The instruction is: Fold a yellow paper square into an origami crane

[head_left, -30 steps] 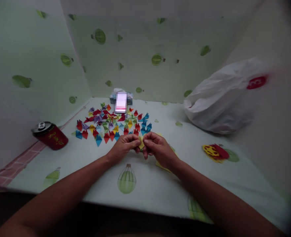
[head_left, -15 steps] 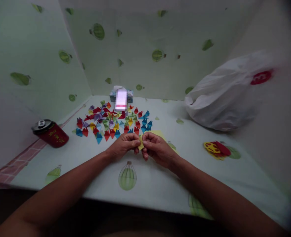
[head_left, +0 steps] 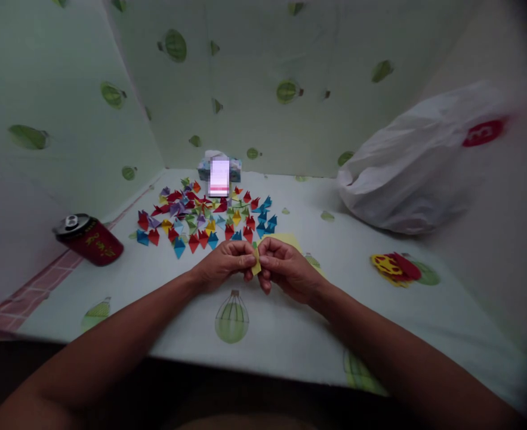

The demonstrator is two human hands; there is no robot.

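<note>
Between my two hands is a small folded piece of yellow paper (head_left: 256, 264), held just above the tabletop. My left hand (head_left: 227, 261) pinches its left side with thumb and forefinger. From the other side my right hand (head_left: 287, 267) pinches it too, fingers curled beneath. Part of the paper is hidden by the fingertips. Behind my right hand lies a flat yellow sheet (head_left: 290, 241), partly covered. Many small folded paper pieces (head_left: 194, 241) in red, blue, purple, yellow and green are spread just beyond my left hand.
A red drink can (head_left: 94, 240) leans at the left edge. At the back, a lit phone screen (head_left: 219, 174) stands before a tissue box (head_left: 235, 169). A white plastic bag (head_left: 406, 173) fills the right side, with red and yellow cut-out pieces (head_left: 393, 269) nearer me.
The view has tilted and shifted slightly. Both hands stay pinched on the yellow paper, which shows a little more between the fingertips, with a bit of green at its top.
</note>
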